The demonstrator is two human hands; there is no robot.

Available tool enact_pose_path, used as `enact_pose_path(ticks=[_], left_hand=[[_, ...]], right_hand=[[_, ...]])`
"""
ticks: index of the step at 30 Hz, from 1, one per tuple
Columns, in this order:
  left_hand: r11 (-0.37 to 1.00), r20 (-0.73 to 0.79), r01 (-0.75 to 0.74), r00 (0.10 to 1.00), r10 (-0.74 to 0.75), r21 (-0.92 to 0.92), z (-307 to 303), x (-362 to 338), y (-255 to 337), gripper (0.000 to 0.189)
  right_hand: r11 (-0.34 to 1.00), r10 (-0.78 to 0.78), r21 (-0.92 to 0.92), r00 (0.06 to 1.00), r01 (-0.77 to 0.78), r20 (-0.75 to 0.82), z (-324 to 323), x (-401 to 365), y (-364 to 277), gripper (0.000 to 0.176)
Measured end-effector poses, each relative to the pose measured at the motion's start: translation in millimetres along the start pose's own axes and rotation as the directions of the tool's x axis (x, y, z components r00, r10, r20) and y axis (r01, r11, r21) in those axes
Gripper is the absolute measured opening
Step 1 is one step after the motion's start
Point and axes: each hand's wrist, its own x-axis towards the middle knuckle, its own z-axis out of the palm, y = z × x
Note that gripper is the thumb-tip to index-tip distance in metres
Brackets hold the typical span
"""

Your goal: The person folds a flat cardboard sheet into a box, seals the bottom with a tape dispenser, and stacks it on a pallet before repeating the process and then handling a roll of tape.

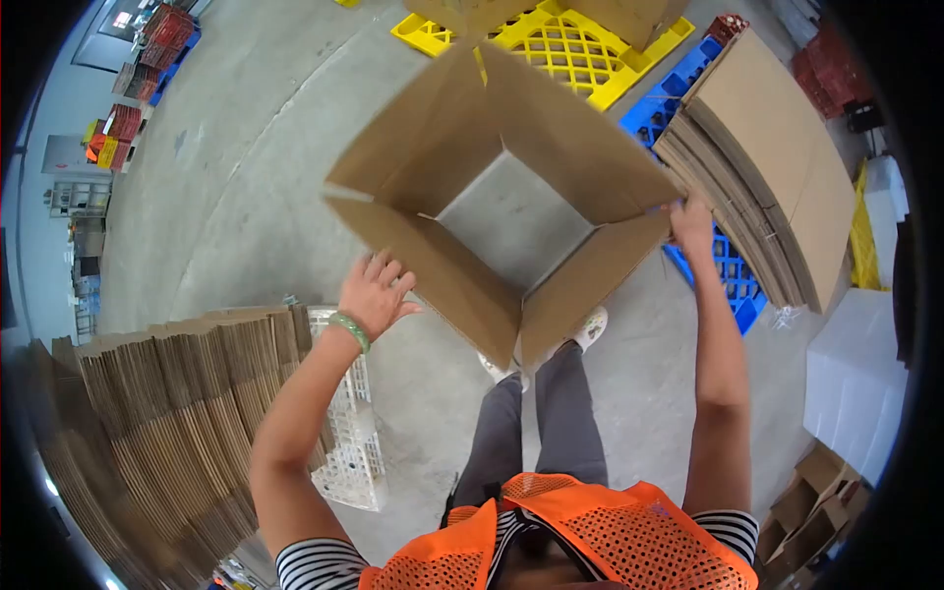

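A brown cardboard box [442, 258] hangs in front of me with its flaps spread outward. Grey floor shows straight through its open bottom. My right hand [691, 224] is closed around the edge of the box near its right corner. At the box's left side, my left hand [376, 293] has its fingers spread against or just over the outer edge of a flap. Whether those fingertips press on the cardboard cannot be made out. A green bracelet [351, 331] circles my left wrist.
Flat cardboard stacks [197, 403] stand at left by a white pallet [352, 433]. More flat cardboard [777, 147] lies on a blue pallet [730, 270] at right. A yellow pallet [565, 51] carrying cardboard is ahead. White blocks [857, 379] and open cartons [811, 506] sit at lower right.
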Motion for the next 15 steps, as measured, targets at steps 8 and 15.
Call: enact_pose_path(ticks=[8, 15], left_hand=[[0.97, -0.054, 0.229, 0.973, -0.225, 0.085, -19, 37, 40, 0.081], [0.825, -0.653, 0.503, 0.538, -0.532, -0.257, -36, 188, -107, 0.077]], right_hand=[[0.342, -0.94, -0.146, 0.334, 0.928, -0.075, 27, -44, 25, 0.035], [0.389, -0.915, -0.237, 0.403, 0.89, 0.01, 60, -43, -9, 0.012]])
